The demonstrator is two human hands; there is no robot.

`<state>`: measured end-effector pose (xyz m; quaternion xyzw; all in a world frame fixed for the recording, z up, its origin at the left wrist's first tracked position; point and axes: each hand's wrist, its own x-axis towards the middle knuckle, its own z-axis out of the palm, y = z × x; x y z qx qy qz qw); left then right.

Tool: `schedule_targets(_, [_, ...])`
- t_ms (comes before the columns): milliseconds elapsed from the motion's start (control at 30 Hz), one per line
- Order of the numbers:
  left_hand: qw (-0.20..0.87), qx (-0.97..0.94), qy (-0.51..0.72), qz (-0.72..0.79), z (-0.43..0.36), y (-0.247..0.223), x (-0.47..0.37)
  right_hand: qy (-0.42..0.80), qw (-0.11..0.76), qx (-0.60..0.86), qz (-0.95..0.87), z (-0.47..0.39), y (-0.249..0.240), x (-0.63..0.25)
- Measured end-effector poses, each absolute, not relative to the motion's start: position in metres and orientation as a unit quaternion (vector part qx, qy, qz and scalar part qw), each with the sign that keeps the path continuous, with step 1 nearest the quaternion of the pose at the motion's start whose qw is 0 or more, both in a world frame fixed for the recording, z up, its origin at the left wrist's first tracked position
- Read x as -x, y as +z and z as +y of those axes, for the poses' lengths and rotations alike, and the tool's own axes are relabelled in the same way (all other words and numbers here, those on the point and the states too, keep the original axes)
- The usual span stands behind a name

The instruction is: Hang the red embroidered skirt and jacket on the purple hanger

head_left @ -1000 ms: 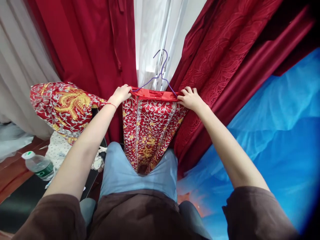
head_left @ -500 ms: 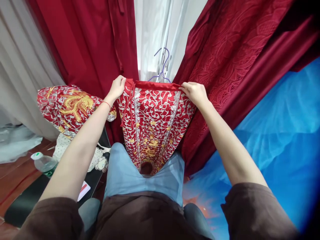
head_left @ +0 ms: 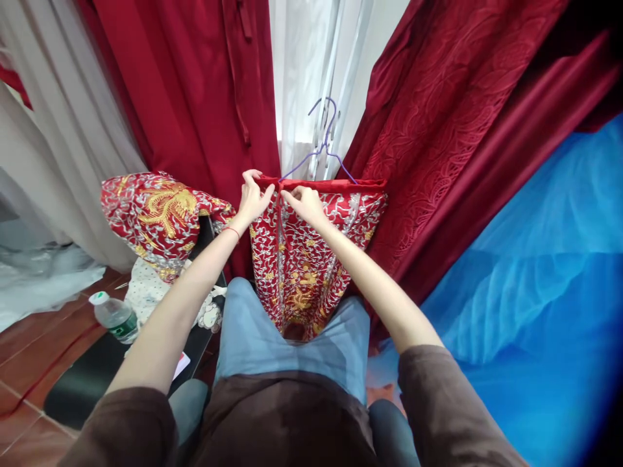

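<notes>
A red skirt with silver and gold embroidery point(head_left: 306, 259) hangs in front of me, its lower part between my knees. My left hand point(head_left: 254, 198) pinches the red waistband near its left end. Close beside it, my right hand point(head_left: 304, 202) holds the waistband with thumb and fingers together. The purple hanger point(head_left: 325, 139) rises behind the waistband, its lower arms reaching down to the band's top edge. The right end of the waistband extends past my right hand.
Another embroidered red garment point(head_left: 168, 211) lies at the left over a black seat point(head_left: 80, 389). A water bottle point(head_left: 115, 318) and a dotted white cloth point(head_left: 146, 285) are there too. Red curtains point(head_left: 185, 84) flank the hanger; blue fabric point(head_left: 535, 279) spreads at the right.
My right hand has left the waistband's right side and moved left, close to my left hand. More of the hanger shows, and the view has shifted slightly.
</notes>
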<state>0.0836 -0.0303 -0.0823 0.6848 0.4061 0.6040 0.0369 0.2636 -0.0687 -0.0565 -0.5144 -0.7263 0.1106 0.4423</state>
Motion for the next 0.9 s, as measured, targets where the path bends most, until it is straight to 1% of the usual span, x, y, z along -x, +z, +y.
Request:
schedule_targets(67, [0.012, -0.671, 0.628, 0.395, -0.04, -0.087, -0.083, 0.171, 0.467, 0.516, -0.698, -0.059, -0.064, -0.242])
schedule_targets(133, [-0.008, -0.666, 0.632, 0.396, -0.049, -0.092, -0.078, 0.202, 0.47, 0.519, -0.684, -0.052, -0.072, -0.23])
schedule_targets(200, [-0.03, -0.673, 0.615, 0.41, -0.06, -0.098, -0.074, 0.248, 0.467, 0.5, -0.686, -0.048, -0.079, -0.225])
schedule_targets(267, [-0.034, -0.691, 0.577, 0.434, -0.07, -0.105, -0.073, 0.32, 0.476, 0.456, -0.681, -0.046, -0.085, -0.226])
schedule_targets(333, [0.024, -0.724, 0.516, 0.458, -0.078, -0.114, -0.077, 0.378, 0.491, 0.421, -0.663, -0.046, -0.089, -0.23])
schedule_targets(400, [0.119, -0.749, 0.461, 0.461, -0.081, -0.122, -0.085, 0.413, 0.497, 0.41, -0.643, -0.047, -0.091, -0.236])
schedule_targets(467, [0.209, -0.744, 0.46, 0.438, -0.078, -0.129, -0.095, 0.437, 0.488, 0.414, -0.632, -0.048, -0.09, -0.243])
schedule_targets(533, [0.281, -0.715, 0.497, 0.402, -0.072, -0.132, -0.103, 0.454, 0.468, 0.416, -0.634, -0.049, -0.089, -0.248])
schedule_targets(600, [0.323, -0.693, 0.53, 0.367, -0.066, -0.132, -0.108, 0.442, 0.457, 0.42, -0.648, -0.05, -0.089, -0.251])
schedule_targets(633, [0.325, -0.693, 0.538, 0.352, -0.064, -0.13, -0.108, 0.425, 0.453, 0.423, -0.66, -0.05, -0.089, -0.253])
schedule_targets(733, [0.29, -0.717, 0.536, 0.34, -0.056, -0.124, -0.101, 0.351, 0.433, 0.443, -0.703, -0.049, -0.087, -0.259])
schedule_targets(800, [0.265, -0.706, 0.534, 0.383, -0.047, -0.117, -0.088, 0.294, 0.421, 0.457, -0.726, -0.046, -0.081, -0.267])
schedule_targets(900, [0.229, -0.617, 0.561, 0.502, -0.024, -0.104, -0.058, 0.182, 0.466, 0.491, -0.713, -0.039, -0.065, -0.286])
